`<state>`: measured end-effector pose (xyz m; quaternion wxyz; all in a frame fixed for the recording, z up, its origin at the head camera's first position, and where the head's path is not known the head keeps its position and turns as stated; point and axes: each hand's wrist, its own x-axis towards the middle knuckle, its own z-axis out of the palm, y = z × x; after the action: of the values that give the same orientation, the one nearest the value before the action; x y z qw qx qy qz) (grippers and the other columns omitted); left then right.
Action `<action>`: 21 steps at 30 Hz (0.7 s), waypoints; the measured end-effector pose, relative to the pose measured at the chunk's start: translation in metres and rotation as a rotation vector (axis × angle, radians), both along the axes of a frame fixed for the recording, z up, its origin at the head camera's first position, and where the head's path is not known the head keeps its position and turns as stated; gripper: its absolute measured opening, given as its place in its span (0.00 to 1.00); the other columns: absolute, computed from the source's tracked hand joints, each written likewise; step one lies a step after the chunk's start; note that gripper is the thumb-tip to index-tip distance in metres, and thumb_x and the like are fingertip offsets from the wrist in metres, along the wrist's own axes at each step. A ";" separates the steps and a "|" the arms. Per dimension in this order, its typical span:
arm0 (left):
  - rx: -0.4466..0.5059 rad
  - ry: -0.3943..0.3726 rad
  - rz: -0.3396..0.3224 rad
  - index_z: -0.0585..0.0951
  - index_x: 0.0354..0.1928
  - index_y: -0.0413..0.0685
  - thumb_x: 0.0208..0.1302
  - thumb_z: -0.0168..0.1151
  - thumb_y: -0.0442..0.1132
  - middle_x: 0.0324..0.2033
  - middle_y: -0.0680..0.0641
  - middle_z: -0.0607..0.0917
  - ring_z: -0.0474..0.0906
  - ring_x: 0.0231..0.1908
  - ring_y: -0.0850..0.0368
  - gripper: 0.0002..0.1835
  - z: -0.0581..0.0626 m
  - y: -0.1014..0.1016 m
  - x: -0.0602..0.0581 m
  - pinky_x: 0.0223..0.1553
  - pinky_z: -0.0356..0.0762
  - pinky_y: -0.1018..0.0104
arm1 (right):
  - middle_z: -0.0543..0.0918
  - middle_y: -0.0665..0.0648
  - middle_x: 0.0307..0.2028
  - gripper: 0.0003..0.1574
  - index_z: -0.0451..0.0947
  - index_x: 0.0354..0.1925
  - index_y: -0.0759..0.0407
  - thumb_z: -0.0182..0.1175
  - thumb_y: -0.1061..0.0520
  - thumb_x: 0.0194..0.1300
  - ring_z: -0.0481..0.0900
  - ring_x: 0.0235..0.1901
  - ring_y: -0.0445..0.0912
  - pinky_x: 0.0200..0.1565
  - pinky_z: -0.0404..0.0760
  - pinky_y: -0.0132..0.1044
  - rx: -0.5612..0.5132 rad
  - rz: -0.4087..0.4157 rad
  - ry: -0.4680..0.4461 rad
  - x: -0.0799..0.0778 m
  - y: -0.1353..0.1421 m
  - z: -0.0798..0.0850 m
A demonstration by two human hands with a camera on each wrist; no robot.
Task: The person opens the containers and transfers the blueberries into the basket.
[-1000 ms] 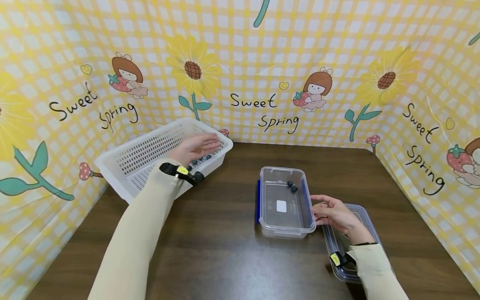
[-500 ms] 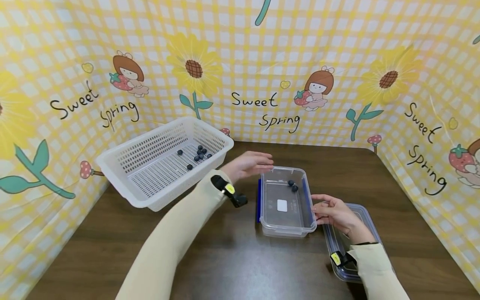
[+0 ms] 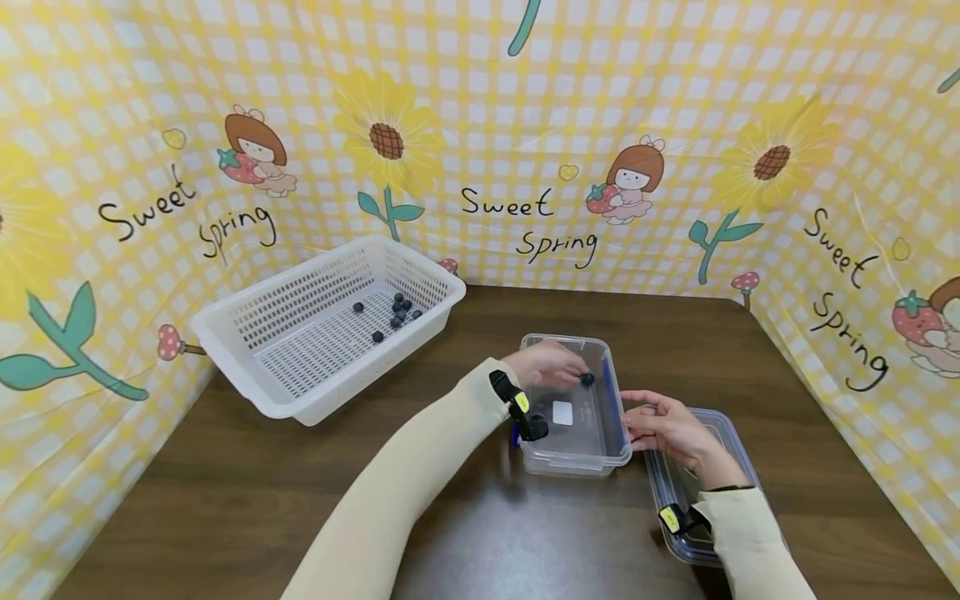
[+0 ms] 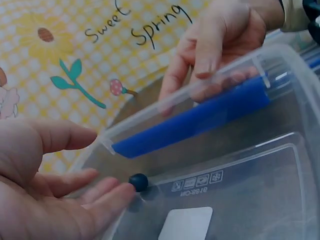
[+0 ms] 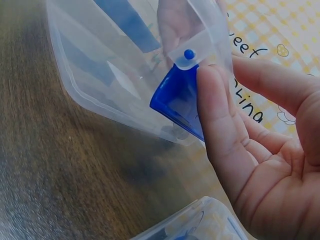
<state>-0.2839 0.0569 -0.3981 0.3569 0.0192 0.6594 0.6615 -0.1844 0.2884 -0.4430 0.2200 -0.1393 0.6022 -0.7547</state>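
Note:
My left hand (image 3: 551, 364) is inside the clear plastic food container (image 3: 577, 458), reaching over its left rim. The left wrist view shows its thumb and fingers spread apart with nothing between them. A blueberry (image 4: 138, 182) lies on the container floor by the fingertips; in the head view one blueberry (image 3: 587, 378) is visible there, and the hand may hide others. My right hand (image 3: 675, 429) is at the container's right side. In the right wrist view its fingers hold the container's blue latch (image 5: 177, 97), partly covering it.
A white perforated basket (image 3: 285, 408) at the back left contains several blueberries (image 3: 400, 308). A clear lid (image 3: 708, 546) lies on the brown table (image 3: 450, 533) under the right wrist. A patterned yellow cloth (image 3: 487, 108) walls the back and sides.
My left hand has travelled right, from the basket across the table and down into the container. My right hand has stayed by the container's right side.

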 end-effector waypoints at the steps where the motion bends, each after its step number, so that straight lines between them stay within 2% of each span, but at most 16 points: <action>1: -0.022 -0.014 0.002 0.71 0.61 0.24 0.68 0.58 0.28 0.62 0.27 0.72 0.70 0.63 0.35 0.21 -0.002 0.001 0.001 0.64 0.71 0.51 | 0.86 0.54 0.35 0.20 0.73 0.56 0.56 0.51 0.72 0.71 0.86 0.32 0.44 0.37 0.88 0.36 0.002 -0.001 -0.002 0.000 0.000 -0.001; 5: -0.058 -0.048 0.021 0.72 0.58 0.26 0.67 0.58 0.29 0.61 0.26 0.72 0.70 0.63 0.34 0.20 -0.010 0.006 0.001 0.63 0.72 0.49 | 0.86 0.54 0.35 0.21 0.73 0.56 0.55 0.52 0.72 0.71 0.85 0.32 0.43 0.36 0.87 0.36 0.015 -0.012 -0.003 0.001 -0.001 -0.003; 10: -0.079 -0.015 0.077 0.69 0.61 0.26 0.65 0.58 0.28 0.59 0.27 0.73 0.73 0.60 0.37 0.23 -0.021 0.019 -0.004 0.62 0.74 0.49 | 0.86 0.53 0.35 0.21 0.74 0.56 0.55 0.52 0.72 0.71 0.85 0.32 0.43 0.36 0.87 0.35 0.011 -0.015 0.005 0.001 0.000 -0.004; 11: -0.075 -0.013 0.086 0.71 0.58 0.27 0.63 0.59 0.28 0.56 0.28 0.75 0.76 0.57 0.39 0.22 -0.034 0.023 -0.014 0.58 0.78 0.51 | 0.86 0.53 0.35 0.21 0.74 0.56 0.54 0.51 0.72 0.71 0.85 0.32 0.43 0.36 0.87 0.35 0.010 -0.013 0.007 0.000 0.000 -0.004; 13: -0.072 -0.010 0.103 0.75 0.51 0.30 0.60 0.60 0.29 0.50 0.31 0.78 0.80 0.48 0.43 0.17 -0.068 0.036 -0.039 0.49 0.83 0.55 | 0.86 0.53 0.35 0.21 0.74 0.56 0.54 0.51 0.72 0.71 0.85 0.32 0.43 0.36 0.87 0.35 0.010 -0.009 0.010 0.000 0.001 -0.004; 15: -0.067 -0.014 0.124 0.77 0.47 0.33 0.59 0.59 0.30 0.46 0.34 0.79 0.81 0.44 0.47 0.14 -0.096 0.048 -0.059 0.44 0.84 0.58 | 0.86 0.53 0.35 0.21 0.74 0.56 0.54 0.51 0.72 0.71 0.85 0.32 0.43 0.36 0.87 0.35 0.012 -0.009 0.009 0.000 0.001 -0.004; 16: -0.059 -0.015 0.131 0.77 0.47 0.33 0.59 0.58 0.30 0.47 0.35 0.79 0.81 0.44 0.47 0.13 -0.094 0.049 -0.056 0.45 0.84 0.58 | 0.86 0.53 0.35 0.21 0.73 0.56 0.54 0.51 0.72 0.71 0.85 0.32 0.43 0.36 0.87 0.35 0.015 -0.010 0.008 -0.001 0.001 -0.003; 17: -0.034 -0.036 0.131 0.78 0.44 0.34 0.59 0.58 0.29 0.44 0.35 0.79 0.81 0.41 0.47 0.11 -0.115 0.054 -0.071 0.42 0.85 0.59 | 0.86 0.53 0.35 0.21 0.73 0.56 0.54 0.51 0.72 0.71 0.85 0.32 0.43 0.36 0.87 0.35 0.016 -0.011 0.007 -0.001 0.001 -0.003; 18: -0.030 -0.044 0.142 0.78 0.46 0.34 0.60 0.59 0.29 0.45 0.35 0.79 0.81 0.44 0.47 0.12 -0.122 0.058 -0.076 0.44 0.84 0.57 | 0.86 0.53 0.35 0.21 0.73 0.56 0.54 0.52 0.72 0.71 0.85 0.32 0.43 0.36 0.87 0.35 0.019 -0.013 0.006 -0.001 0.001 -0.003; 21: 0.002 -0.067 0.166 0.79 0.47 0.33 0.61 0.59 0.28 0.47 0.35 0.80 0.80 0.47 0.47 0.12 -0.126 0.062 -0.076 0.47 0.84 0.55 | 0.86 0.53 0.35 0.20 0.73 0.56 0.54 0.52 0.72 0.71 0.85 0.32 0.43 0.36 0.87 0.35 0.024 -0.015 0.005 -0.001 0.001 -0.002</action>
<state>-0.3596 0.1194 -0.5245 0.3226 -0.0574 0.6458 0.6896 -0.1855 0.2891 -0.4452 0.2143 -0.1341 0.6128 -0.7487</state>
